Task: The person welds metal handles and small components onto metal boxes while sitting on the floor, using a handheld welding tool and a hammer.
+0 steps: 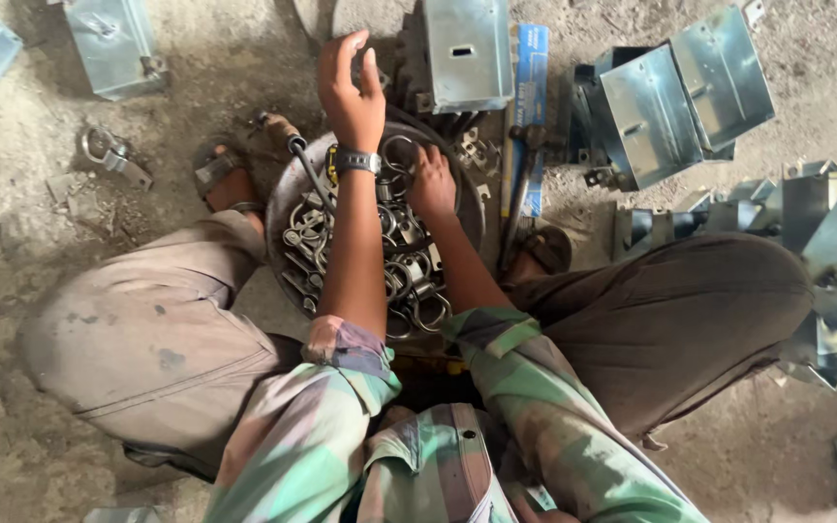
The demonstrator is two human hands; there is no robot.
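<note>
the person sits on the dusty floor [12, 194] with a round metal pan [288, 199] between the knees, full of small steel rings and clips [409, 281]. the left hand [351, 82] is raised over the far rim of the pan, fingers curled close together around something small and dark; i cannot tell what it is. on this wrist there is a watch [357, 161]. the right hand [431, 182] is low in the pan, fingers bent down on the heap of rings, but whether they pinch one piece i cannot tell.

to do this picking well, i think the low hand should take one ring alone, because the pieces lie hooked in each other and can come up in a bunch.

just behind the pan stands a folded steel box [467, 48], and beside it lies a blue flat pack [532, 87] with a dark hammer-like tool [520, 194] across it. more sheet metal boxes [675, 97] are at the right, well apart. a screwdriver [293, 145] leans over the left rim of the pan, near the left forearm, and it may catch the arm.
</note>
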